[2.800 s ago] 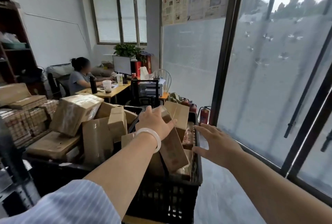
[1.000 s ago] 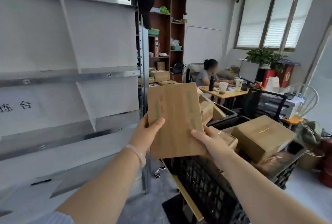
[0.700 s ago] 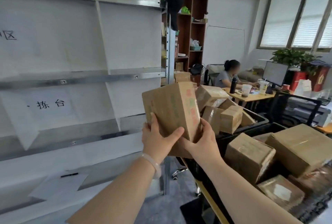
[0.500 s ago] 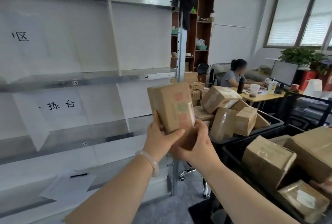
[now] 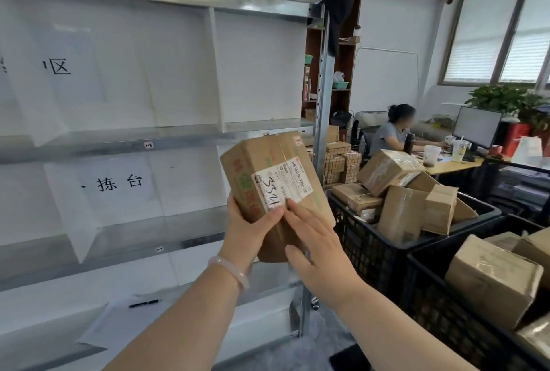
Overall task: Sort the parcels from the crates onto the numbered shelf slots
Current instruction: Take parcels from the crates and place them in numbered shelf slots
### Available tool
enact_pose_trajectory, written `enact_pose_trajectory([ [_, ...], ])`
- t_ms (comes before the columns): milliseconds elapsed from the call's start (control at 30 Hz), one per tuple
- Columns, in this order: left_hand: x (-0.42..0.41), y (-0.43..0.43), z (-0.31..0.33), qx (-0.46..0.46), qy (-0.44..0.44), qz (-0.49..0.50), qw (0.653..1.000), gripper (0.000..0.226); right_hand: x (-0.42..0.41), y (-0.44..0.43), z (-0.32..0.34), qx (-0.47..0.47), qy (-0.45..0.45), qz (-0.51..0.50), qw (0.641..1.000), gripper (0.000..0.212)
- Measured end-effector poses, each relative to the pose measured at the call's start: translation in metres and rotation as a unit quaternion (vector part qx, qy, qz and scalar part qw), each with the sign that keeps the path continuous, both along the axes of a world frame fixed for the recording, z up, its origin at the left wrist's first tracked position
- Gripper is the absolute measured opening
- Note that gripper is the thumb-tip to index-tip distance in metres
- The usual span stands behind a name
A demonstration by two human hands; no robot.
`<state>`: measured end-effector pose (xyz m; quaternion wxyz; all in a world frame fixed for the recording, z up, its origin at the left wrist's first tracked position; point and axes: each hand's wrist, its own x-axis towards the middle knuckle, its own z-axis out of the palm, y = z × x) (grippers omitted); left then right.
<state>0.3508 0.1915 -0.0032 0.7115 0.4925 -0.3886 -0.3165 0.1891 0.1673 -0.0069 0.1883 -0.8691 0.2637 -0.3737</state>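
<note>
A brown cardboard parcel [image 5: 268, 174] is held up in front of the metal shelf [image 5: 166, 141]. Its white label with a handwritten number faces me. My left hand [image 5: 248, 229] grips the parcel's lower left corner, thumb on the front. My right hand [image 5: 315, 247] lies flat against the parcel's lower right face with straight fingers. The shelf has white dividers and small number tags on its rails. Black crates [image 5: 384, 248] full of parcels stand to the right.
A sheet of paper with a pen [image 5: 144, 303] lies on the lower shelf board. Rope and bottles sit on the shelf top. A person works at a desk [image 5: 452, 163] in the back right. A brown bookcase stands behind the shelf post.
I have turned from the crate to the shelf with the parcel. The parcel was rotated so its label faces me, and my right hand has opened flat on it.
</note>
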Motion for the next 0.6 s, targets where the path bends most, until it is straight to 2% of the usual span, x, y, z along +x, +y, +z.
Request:
enact_pose_trajectory([
  [67,0.016,0.005,-0.003,0.016,0.006,-0.006,1.000,0.104,0.009,-0.001,-0.003,0.026,-0.008,-0.007,1.000,0.060],
  [133,0.032,0.010,-0.005,0.018,0.024,-0.022,0.999,0.097,0.017,-0.008,-0.004,0.059,-0.044,-0.065,0.995,0.061],
  [233,0.051,0.020,-0.008,0.008,0.061,-0.065,0.996,0.082,0.023,-0.026,0.000,0.150,-0.099,-0.164,0.970,0.078],
  [267,0.057,0.024,-0.009,0.010,0.063,-0.086,0.994,0.079,0.024,-0.032,0.000,0.202,-0.120,-0.162,0.958,0.085],
  [333,0.066,0.032,-0.010,0.021,0.052,-0.134,0.989,0.077,0.026,-0.041,-0.001,0.321,-0.171,-0.095,0.927,0.097],
  [400,0.073,0.037,-0.012,0.033,0.030,-0.169,0.985,0.079,0.031,-0.038,-0.001,0.408,-0.174,-0.038,0.895,0.105],
  [500,0.085,0.042,-0.017,0.043,0.021,-0.172,0.984,0.081,0.043,-0.036,-0.006,0.422,-0.161,-0.013,0.892,0.111],
  [600,0.100,0.046,-0.025,0.049,0.003,-0.125,0.991,0.073,0.057,-0.030,-0.013,0.388,-0.168,0.005,0.906,0.093],
])
